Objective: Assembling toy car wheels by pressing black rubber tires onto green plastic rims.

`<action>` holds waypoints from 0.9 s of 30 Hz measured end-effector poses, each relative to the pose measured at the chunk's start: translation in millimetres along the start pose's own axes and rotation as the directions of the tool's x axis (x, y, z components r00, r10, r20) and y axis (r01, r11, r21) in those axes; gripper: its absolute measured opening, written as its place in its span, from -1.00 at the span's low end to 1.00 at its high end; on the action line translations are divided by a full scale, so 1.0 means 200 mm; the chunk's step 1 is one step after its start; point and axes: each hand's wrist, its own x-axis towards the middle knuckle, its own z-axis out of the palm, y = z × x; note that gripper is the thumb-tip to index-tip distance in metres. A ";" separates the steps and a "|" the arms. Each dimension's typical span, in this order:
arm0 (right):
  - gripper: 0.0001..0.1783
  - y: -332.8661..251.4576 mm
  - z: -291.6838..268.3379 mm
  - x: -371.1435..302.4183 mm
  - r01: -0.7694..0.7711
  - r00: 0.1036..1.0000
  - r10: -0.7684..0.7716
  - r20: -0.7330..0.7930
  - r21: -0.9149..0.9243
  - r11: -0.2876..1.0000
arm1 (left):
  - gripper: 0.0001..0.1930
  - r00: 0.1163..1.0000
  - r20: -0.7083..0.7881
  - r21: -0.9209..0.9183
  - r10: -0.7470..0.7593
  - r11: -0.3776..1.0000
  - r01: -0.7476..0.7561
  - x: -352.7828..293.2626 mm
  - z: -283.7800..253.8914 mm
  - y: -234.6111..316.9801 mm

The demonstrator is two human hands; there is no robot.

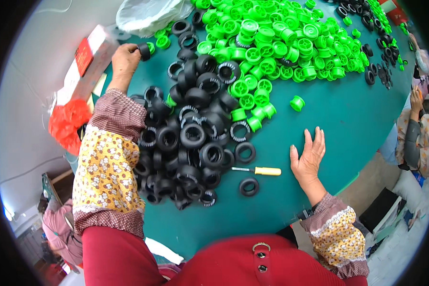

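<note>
My left hand (125, 63) reaches to the far left of the table, its fingers closed on a small black tyre (144, 51). A green wheel hub (151, 47) shows at the tyre's far side; I cannot tell whether it sits inside. My right hand (310, 157) rests on the green tabletop (281, 209) with fingers stretched out and holds nothing. Between my arms lies a heap of black tyres (193, 135), some with white lettering. Left of my right hand is a screwdriver (267, 171) with a yellow handle, beside a loose tyre (249, 187).
A big pile of green wheel hubs (276, 35) covers the far middle, and one stray hub (297, 103) lies nearer. A white plastic bag (150, 16) stands behind. Along the left edge are a box (100, 45) and a red bag (70, 125). Other people sit at right and lower left.
</note>
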 end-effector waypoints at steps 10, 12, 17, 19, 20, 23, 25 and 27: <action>-0.39 0.05 0.04 -0.01 0.033 0.994 -0.042 -0.099 -0.088 0.996 | -0.80 0.992 0.042 -0.394 0.121 0.914 -0.095 -1.31 -0.76 0.19; -0.39 0.03 0.06 -0.01 0.018 0.994 -0.028 -0.102 -0.098 0.995 | -0.81 0.995 0.098 -0.430 0.015 0.902 0.028 -1.64 -0.74 0.17; -0.38 0.04 0.06 -0.02 0.013 0.994 -0.025 -0.109 -0.112 0.994 | -0.84 0.942 0.298 -0.220 -0.154 0.949 0.225 -2.08 -0.57 0.29; -0.38 0.05 0.07 -0.02 0.007 0.992 -0.018 -0.123 -0.093 0.996 | -0.76 0.926 0.346 -0.119 -0.151 0.972 0.203 -2.10 -0.52 0.31; -0.38 0.05 0.07 -0.02 0.016 0.990 -0.028 -0.136 -0.089 0.996 | -0.70 0.941 0.301 -0.067 -0.153 0.981 0.181 -2.10 -0.52 0.35; -0.38 0.04 0.07 -0.02 0.011 0.991 -0.022 -0.131 -0.085 0.996 | -0.55 0.946 0.309 -0.011 -0.100 0.994 0.109 -2.09 -0.50 0.41; -0.38 0.03 0.06 -0.04 -0.007 0.994 -0.003 -0.113 -0.084 0.996 | -0.53 0.903 0.416 0.005 -0.106 0.993 0.114 -2.09 -0.51 0.42; -0.38 0.04 0.05 -0.03 0.009 0.992 -0.019 -0.126 -0.080 0.997 | -0.53 0.925 0.375 -0.016 -0.064 0.997 0.075 -2.10 -0.51 0.43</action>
